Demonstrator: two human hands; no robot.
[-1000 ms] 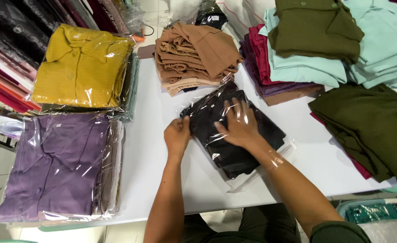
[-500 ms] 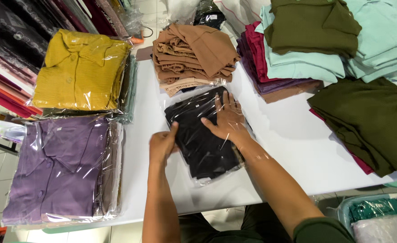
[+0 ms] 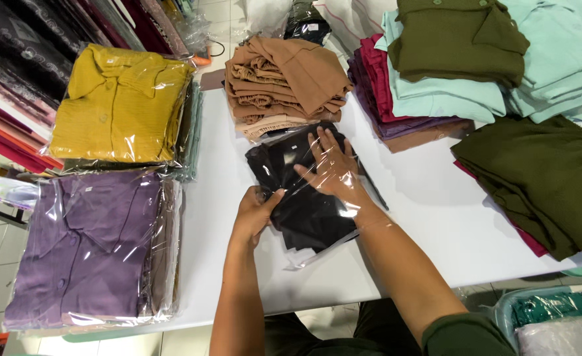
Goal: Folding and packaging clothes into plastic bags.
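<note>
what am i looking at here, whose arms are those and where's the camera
The camera sits on a person's head and looks down, so the two bare arms coming up from the bottom edge are that person's own. They work at a white table. The left hand grips the near edge of a clear plastic bag with a folded black garment inside it. The right hand lies flat inside the bag, on top of the garment; you can see the plastic shining over it.

Around them are stacks of clothes: bagged yellow shirts and bagged purple shirts on the left, folded tan garments just beyond the bag, mint green ones and dark olive ones on the right.
</note>
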